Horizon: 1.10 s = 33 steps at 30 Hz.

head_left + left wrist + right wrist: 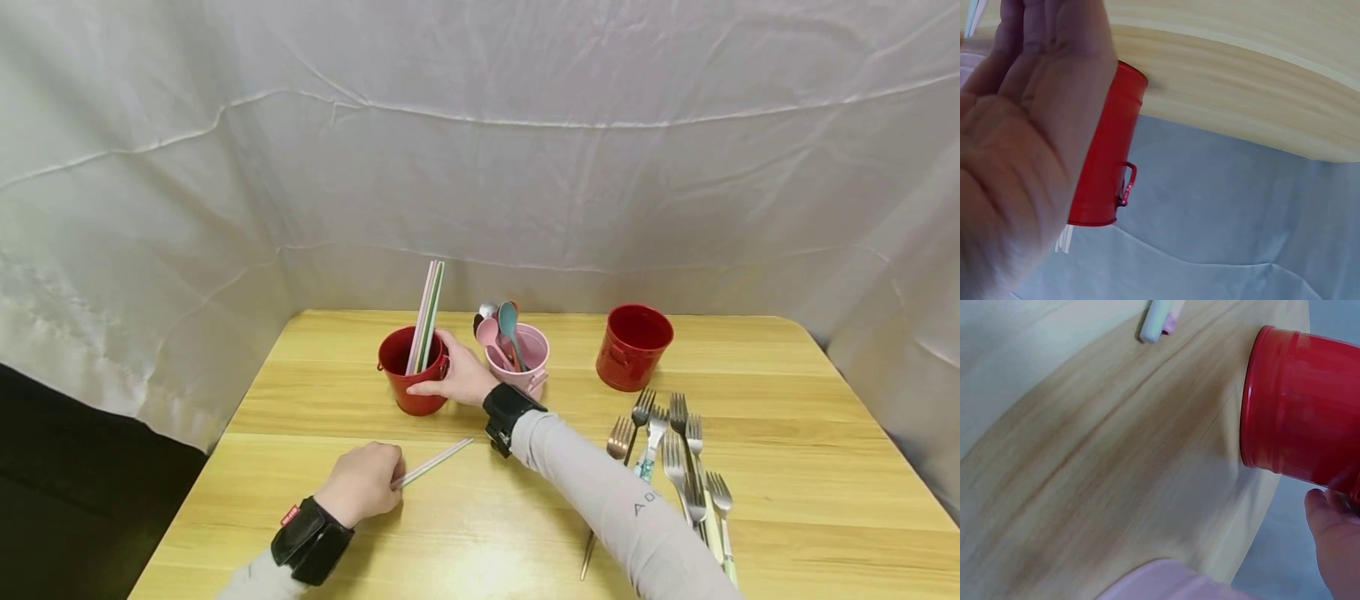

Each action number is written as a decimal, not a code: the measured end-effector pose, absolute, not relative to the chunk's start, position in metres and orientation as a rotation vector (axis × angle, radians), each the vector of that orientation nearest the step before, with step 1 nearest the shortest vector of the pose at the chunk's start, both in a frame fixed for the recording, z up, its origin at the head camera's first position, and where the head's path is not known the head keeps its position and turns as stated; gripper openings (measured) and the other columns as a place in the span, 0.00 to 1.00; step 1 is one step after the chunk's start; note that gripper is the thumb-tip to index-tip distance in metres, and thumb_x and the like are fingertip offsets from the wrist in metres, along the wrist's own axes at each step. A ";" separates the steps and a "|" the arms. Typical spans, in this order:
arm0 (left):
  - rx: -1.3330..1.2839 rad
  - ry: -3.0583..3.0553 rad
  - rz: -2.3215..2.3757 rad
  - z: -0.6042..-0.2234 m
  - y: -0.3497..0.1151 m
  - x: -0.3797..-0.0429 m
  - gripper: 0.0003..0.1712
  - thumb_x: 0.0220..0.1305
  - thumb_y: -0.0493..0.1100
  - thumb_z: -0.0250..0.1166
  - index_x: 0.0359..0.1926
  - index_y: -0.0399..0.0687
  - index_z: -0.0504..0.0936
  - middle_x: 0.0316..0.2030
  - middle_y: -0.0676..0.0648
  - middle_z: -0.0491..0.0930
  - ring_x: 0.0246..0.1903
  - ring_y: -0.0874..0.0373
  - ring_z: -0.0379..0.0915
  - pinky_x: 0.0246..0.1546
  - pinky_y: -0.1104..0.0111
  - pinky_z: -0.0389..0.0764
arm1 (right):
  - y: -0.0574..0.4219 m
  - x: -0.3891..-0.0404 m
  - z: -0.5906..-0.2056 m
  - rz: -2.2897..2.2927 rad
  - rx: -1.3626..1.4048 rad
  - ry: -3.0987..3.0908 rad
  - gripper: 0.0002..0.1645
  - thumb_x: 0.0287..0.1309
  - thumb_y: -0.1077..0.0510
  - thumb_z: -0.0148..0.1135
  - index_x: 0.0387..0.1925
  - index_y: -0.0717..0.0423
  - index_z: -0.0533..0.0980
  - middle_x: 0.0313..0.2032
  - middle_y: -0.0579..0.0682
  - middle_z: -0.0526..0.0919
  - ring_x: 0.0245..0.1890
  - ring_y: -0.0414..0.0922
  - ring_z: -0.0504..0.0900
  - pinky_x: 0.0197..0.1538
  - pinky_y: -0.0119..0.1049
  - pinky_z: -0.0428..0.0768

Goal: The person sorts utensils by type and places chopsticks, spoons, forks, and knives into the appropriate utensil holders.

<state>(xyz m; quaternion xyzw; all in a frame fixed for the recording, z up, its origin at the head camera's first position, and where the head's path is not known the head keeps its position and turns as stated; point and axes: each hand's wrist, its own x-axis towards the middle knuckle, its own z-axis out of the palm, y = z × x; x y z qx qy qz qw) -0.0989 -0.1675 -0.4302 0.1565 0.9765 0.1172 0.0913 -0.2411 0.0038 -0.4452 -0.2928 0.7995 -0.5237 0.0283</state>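
My left hand [363, 483] is low over the table's left side and pinches a couple of thin chopsticks [441, 457], pale pink and pale green, lying close to the tabletop. Their ends [1157, 324] show at the top of the right wrist view. Further back, my right hand [467, 372] grips the right side of a small red bucket [411, 395], thumb in front. Several pink, white and green chopsticks [426, 312] stand leaning in that bucket. The left wrist view shows my left palm [1029, 150] covering part of the red bucket [1105, 156]; its fingertips are hidden.
Close by my right wrist stands a pink bucket [537, 354] of spoons [507, 318]. A second red bucket [628, 367] is further right. Several forks [675, 467] lie in front of it, partly under my right sleeve [600, 492]. A pale curtain [525, 183] hangs behind the table.
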 end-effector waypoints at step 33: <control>0.483 3.026 0.281 -0.428 -0.180 -0.104 0.14 0.39 0.34 0.72 0.20 0.52 0.73 0.19 0.54 0.69 0.20 0.57 0.66 0.18 0.62 0.70 | -0.004 -0.236 -0.444 -1.636 -0.791 2.470 0.52 0.37 0.53 0.79 0.63 0.53 0.61 0.55 0.50 0.75 0.54 0.48 0.75 0.59 0.40 0.73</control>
